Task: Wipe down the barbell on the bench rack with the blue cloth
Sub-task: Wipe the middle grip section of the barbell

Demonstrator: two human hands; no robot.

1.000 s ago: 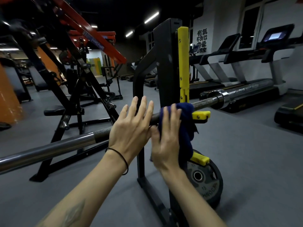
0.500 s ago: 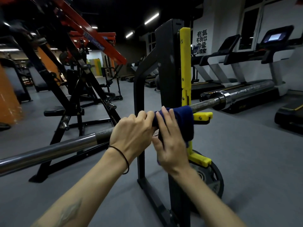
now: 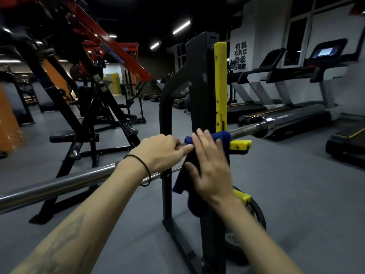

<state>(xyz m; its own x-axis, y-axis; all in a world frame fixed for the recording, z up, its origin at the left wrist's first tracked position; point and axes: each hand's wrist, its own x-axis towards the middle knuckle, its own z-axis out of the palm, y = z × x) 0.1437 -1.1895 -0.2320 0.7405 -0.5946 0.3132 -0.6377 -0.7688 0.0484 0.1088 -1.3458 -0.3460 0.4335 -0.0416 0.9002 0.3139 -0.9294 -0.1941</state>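
Nearest, the right hand [image 3: 212,167] lies with fingers spread flat against the blue cloth [image 3: 209,136], which drapes over the barbell [image 3: 59,183] beside the rack's yellow hook [image 3: 240,144]. The left hand [image 3: 160,153] curls around the bar just left of the cloth. Wiping looks barely begun; next, closing the right hand round cloth and bar, then sliding along.

Blue cloth [image 3: 222,135] drapes over the steel barbell [image 3: 59,184].
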